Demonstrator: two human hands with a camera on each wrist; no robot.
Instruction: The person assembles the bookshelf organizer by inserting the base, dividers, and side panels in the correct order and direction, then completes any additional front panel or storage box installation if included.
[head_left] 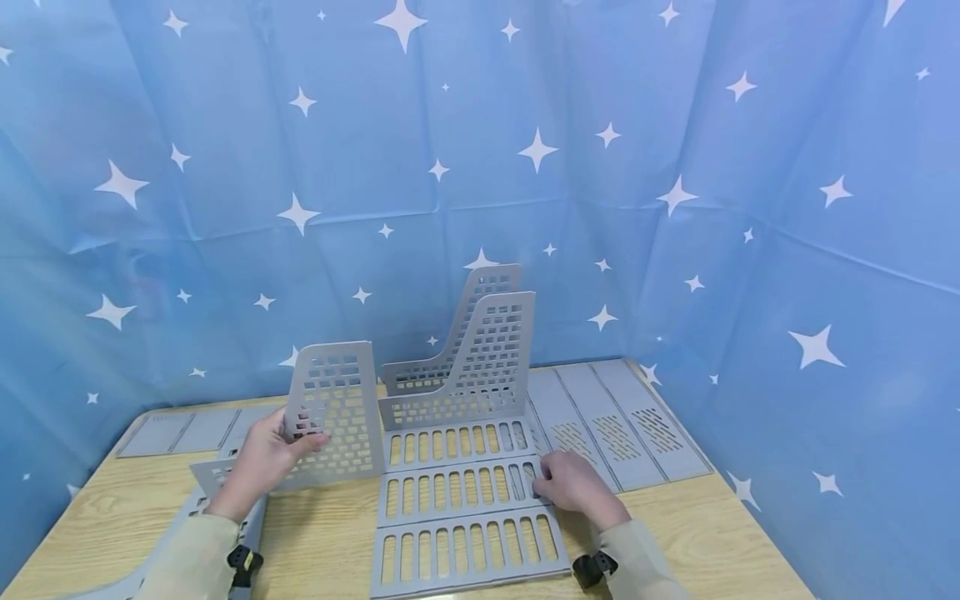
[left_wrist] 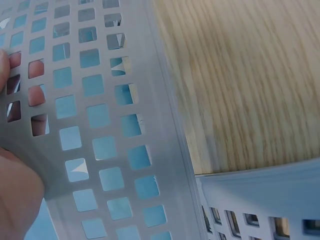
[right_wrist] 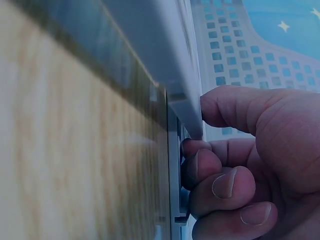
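My left hand [head_left: 258, 458] grips a grey perforated side panel [head_left: 371, 400], thumb on the near face and fingers showing through its holes. The panel stands upright at the left end of a grey slotted panel [head_left: 471, 521] that lies in three folded sections on the table. In the left wrist view, the perforated panel [left_wrist: 105, 130] fills the left half. My right hand [head_left: 576, 483] pinches the slotted panel's right edge, thumb above and fingers curled below, as the right wrist view shows. Two more side panels [head_left: 491, 367] with stepped tops stand upright behind the slotted one.
Flat grey panels with slanted slits [head_left: 615, 450] lie at the back right. Another flat panel [head_left: 202, 429] is at the back left. A perforated panel [head_left: 165, 533] lies under my left forearm. A blue starry curtain [head_left: 360, 150] hangs behind the wooden table [head_left: 322, 542].
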